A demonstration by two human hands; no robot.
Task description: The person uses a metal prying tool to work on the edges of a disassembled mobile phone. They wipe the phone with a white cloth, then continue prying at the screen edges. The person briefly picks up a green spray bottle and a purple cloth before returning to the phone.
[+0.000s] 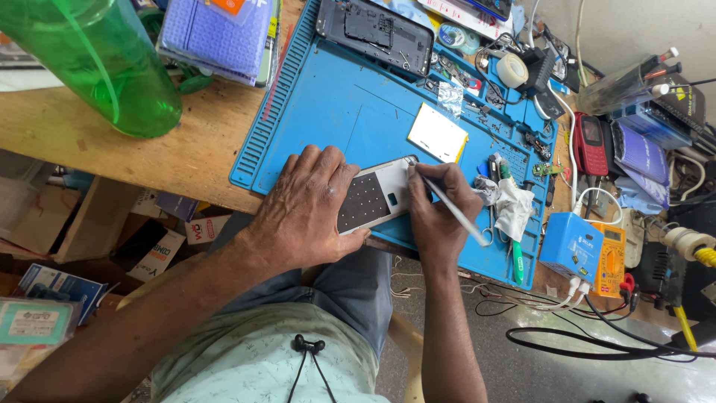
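A small phone body [373, 198] with a dark keypad grid lies at the near edge of a blue work mat [335, 112]. My left hand [302, 213] presses flat over its left end and holds it down. My right hand [440, 209] grips a thin metal tool [451, 205] like a pen, its tip touching the phone's upper right corner. A yellow-edged white pad [437, 133] lies on the mat just beyond the phone.
A green plastic bottle [104, 67] stands at the left on the wooden bench. A dark phone frame [373, 30] rests at the mat's far edge. To the right are a red phone [591, 145], a blue box [570, 246], an orange meter [610, 261], tape and cables.
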